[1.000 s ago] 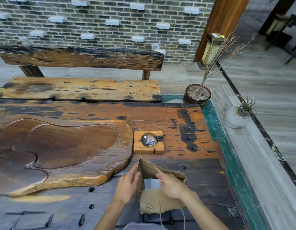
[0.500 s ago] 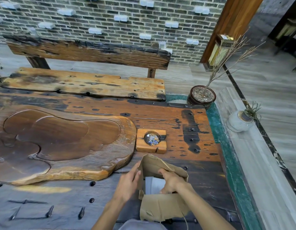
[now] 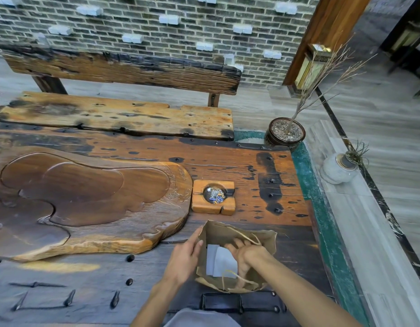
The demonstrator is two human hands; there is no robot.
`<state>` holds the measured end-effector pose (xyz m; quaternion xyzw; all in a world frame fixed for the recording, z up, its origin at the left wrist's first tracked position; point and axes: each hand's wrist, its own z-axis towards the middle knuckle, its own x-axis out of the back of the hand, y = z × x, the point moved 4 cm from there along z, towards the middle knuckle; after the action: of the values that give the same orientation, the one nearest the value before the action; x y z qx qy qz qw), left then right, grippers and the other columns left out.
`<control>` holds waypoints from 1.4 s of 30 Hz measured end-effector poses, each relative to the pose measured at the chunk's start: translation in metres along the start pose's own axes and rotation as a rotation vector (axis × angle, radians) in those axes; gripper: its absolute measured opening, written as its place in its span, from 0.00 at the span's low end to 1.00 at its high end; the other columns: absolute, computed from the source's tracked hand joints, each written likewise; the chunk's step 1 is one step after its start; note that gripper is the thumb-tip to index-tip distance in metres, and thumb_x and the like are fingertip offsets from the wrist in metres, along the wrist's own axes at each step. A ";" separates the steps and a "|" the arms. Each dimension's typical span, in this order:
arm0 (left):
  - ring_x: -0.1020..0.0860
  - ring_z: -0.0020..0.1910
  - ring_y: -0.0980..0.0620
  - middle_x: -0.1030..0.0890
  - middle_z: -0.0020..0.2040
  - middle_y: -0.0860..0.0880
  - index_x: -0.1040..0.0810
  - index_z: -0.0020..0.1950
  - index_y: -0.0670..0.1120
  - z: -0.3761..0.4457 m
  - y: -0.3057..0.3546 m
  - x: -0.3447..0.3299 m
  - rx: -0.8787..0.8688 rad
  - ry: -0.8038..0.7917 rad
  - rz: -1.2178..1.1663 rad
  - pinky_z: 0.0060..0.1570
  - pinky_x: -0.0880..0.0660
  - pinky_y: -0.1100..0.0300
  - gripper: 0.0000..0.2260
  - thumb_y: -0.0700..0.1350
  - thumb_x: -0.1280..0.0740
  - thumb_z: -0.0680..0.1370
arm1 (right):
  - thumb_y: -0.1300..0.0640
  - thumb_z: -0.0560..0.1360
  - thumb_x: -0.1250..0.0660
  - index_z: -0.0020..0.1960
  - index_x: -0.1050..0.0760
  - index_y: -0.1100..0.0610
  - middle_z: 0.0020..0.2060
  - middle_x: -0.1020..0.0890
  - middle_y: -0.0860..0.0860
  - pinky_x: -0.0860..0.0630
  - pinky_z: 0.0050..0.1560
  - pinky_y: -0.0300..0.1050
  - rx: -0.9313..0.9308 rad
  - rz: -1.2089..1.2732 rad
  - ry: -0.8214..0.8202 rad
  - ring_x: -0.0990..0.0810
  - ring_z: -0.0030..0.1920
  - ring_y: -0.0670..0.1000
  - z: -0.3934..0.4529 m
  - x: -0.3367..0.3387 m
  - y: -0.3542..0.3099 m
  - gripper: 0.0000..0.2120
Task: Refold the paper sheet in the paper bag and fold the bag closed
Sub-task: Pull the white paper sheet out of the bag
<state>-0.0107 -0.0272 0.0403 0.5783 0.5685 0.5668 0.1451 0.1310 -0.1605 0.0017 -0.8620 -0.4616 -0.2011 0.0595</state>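
paper bag (image 3: 230,233): mouth now wider open
right hand (image 3: 246,256): now deeper inside, fingers against paper sheet (image 3: 217,261)
paper sheet: more exposed

Grey brick wall (image 3: 157,27), weathered wooden bench (image 3: 119,116), rustic plank table (image 3: 227,161), pale wood-grain floor (image 3: 381,109)

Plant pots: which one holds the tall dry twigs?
The dark brown pot, farther away; the white pot nearer holds only a small spiky plant.
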 end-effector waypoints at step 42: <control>0.18 0.45 0.44 0.15 0.44 0.41 0.34 0.76 0.57 0.012 -0.003 -0.010 0.013 0.003 0.170 0.45 0.27 0.52 0.20 0.49 0.43 0.84 | 0.53 0.75 0.34 0.52 0.23 0.55 0.43 0.21 0.54 0.28 0.40 0.42 -0.146 0.356 0.180 0.25 0.40 0.52 0.078 -0.030 0.036 0.09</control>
<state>0.0004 -0.0287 0.0294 0.6246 0.5213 0.5742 0.0920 0.1685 -0.1817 -0.0782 -0.9106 -0.2789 -0.2964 0.0725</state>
